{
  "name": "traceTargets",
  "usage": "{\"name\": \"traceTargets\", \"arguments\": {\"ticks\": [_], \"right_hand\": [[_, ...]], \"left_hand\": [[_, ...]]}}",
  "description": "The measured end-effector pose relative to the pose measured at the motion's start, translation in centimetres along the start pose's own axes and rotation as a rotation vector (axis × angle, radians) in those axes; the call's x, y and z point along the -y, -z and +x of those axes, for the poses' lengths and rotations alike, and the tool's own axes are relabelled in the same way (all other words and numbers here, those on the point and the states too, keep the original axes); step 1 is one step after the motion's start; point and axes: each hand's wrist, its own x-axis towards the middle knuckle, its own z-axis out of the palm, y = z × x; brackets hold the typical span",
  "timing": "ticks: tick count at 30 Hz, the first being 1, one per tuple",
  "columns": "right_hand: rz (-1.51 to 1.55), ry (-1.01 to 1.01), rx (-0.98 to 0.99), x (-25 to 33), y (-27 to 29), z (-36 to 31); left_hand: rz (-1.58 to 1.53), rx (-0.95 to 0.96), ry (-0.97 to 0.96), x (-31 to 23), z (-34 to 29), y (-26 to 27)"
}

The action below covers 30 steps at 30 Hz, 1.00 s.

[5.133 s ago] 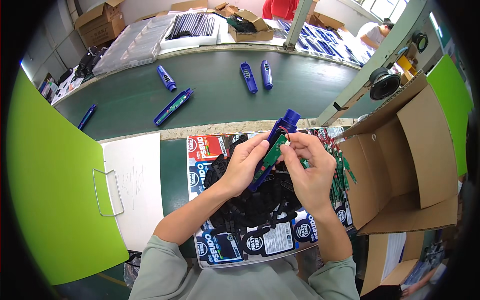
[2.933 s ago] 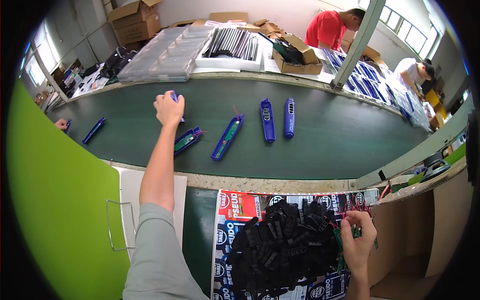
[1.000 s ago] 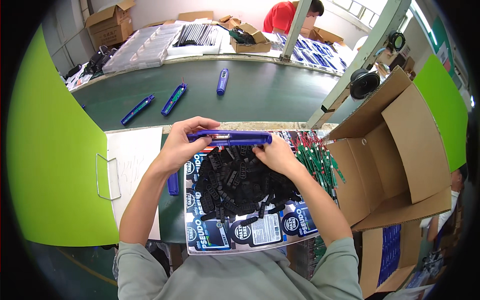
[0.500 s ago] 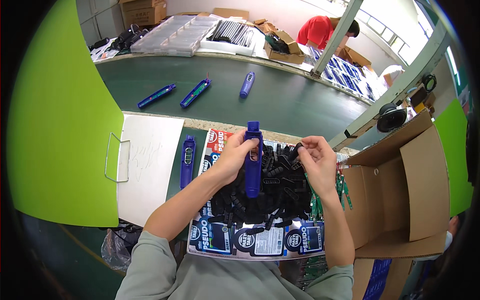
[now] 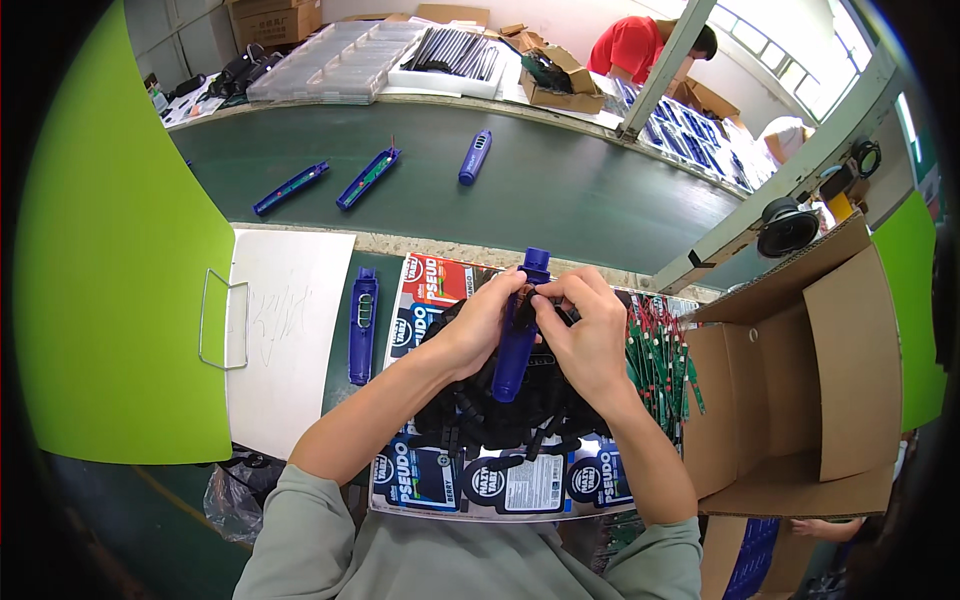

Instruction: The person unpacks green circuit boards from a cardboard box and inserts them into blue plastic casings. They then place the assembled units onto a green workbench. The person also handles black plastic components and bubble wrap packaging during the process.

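Both hands have closed together over the pile of black parts (image 5: 500, 420): left hand (image 5: 478, 325) and right hand (image 5: 590, 335) each grip the smooth blue plastic tube (image 5: 515, 345), fingers curled.

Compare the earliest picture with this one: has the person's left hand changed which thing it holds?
Cannot tell. The left hand grips a blue tube over the pile of black parts, as before, but in between it reached to the belt.

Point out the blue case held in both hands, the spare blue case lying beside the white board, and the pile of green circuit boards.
held blue case (image 5: 514, 345): head view, middle of its body between the hands.
spare blue case (image 5: 362, 325): head view, mid-length of its body.
green circuit boards (image 5: 660, 362): head view, centre of the pile.
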Motion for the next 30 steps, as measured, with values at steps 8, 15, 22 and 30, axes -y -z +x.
{"name": "traceTargets", "arguments": {"ticks": [8, 15, 22, 30], "right_hand": [[-0.172, 0.077, 0.033, -0.4, 0.5, 0.2], [-0.254, 0.027, 0.023, -0.8, 1.1, 0.2], [-0.072, -0.318, -0.135, -0.3, 1.8, -0.5], [0.172, -0.461, -0.007, -3.4, 2.6, -2.4]], "left_hand": [[0.062, 0.072, -0.041, -0.1, -0.2, -0.9], [0.480, 0.035, -0.390, 1.9, 0.2, -0.7], [0.950, -0.119, -0.711, 1.8, -0.4, -1.9], [0.999, -0.047, -0.790, 3.1, 0.4, -3.3]]}}
